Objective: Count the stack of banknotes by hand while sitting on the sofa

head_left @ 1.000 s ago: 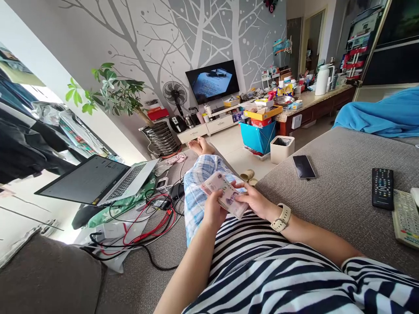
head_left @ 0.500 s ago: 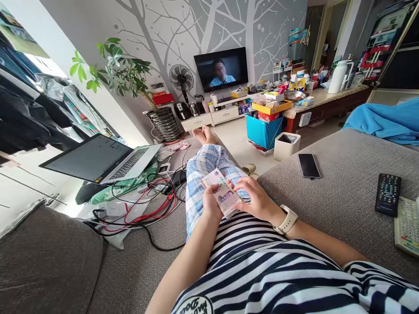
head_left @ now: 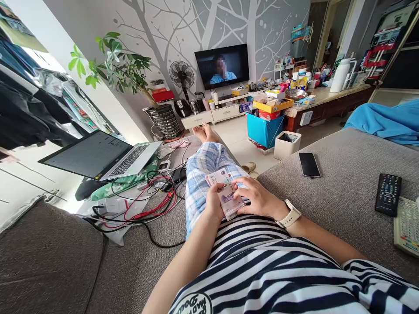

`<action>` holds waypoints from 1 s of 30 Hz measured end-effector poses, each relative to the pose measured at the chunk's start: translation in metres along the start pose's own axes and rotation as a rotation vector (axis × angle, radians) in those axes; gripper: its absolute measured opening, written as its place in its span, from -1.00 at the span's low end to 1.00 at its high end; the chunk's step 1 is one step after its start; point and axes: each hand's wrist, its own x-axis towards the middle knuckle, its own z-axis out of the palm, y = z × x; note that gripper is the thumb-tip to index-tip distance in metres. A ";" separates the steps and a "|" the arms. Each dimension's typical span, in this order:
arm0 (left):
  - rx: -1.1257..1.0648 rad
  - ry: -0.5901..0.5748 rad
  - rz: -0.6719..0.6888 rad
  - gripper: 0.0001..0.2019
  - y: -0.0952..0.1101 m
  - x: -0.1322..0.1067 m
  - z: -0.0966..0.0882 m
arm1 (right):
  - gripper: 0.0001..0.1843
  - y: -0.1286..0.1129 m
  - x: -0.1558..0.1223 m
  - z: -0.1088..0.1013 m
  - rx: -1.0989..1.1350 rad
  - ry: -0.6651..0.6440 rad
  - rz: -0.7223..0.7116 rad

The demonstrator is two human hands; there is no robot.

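A thick stack of banknotes (head_left: 225, 196), its top note marked with a 5, is held above my lap. My left hand (head_left: 214, 201) is closed round the stack's left side, the thumb lying across the top note. Over the right edge curves my right hand (head_left: 257, 196), its fingers bent on the notes and the thumb at the lower right corner. It grips that edge of the stack. Beneath are my plaid trousers (head_left: 204, 163) and striped shirt (head_left: 252, 233). The fingers under the stack are hidden.
To the left an open laptop (head_left: 131, 159) stands beside tangled cables (head_left: 163, 200). On the sofa (head_left: 347, 187) at right lie a phone (head_left: 309, 165), a remote control (head_left: 388, 194) and a pale keypad device (head_left: 407, 226). A white bin (head_left: 286, 148) stands on the floor.
The stack and both hands have shifted slightly to the right. My right fingers have moved further over the top note. The left hand keeps its hold.
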 end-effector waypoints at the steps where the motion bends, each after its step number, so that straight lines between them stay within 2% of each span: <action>1: 0.012 0.001 -0.001 -0.61 0.000 0.000 -0.001 | -0.63 0.000 0.000 0.000 -0.005 0.001 0.001; 6: 0.000 0.000 -0.057 -0.67 0.000 0.000 0.000 | -0.60 -0.001 0.000 0.001 -0.035 -0.017 -0.032; 11: -0.075 0.025 -0.058 -0.69 0.002 -0.003 0.005 | -0.65 -0.004 0.000 0.001 -0.088 0.028 -0.020; 16: -0.084 0.012 -0.096 -0.76 0.003 -0.004 0.004 | -0.60 -0.004 0.000 0.001 -0.111 0.006 -0.058; 30: -0.108 0.041 -0.045 -0.76 0.005 -0.003 0.007 | -0.69 -0.003 -0.001 0.007 -0.163 0.049 -0.092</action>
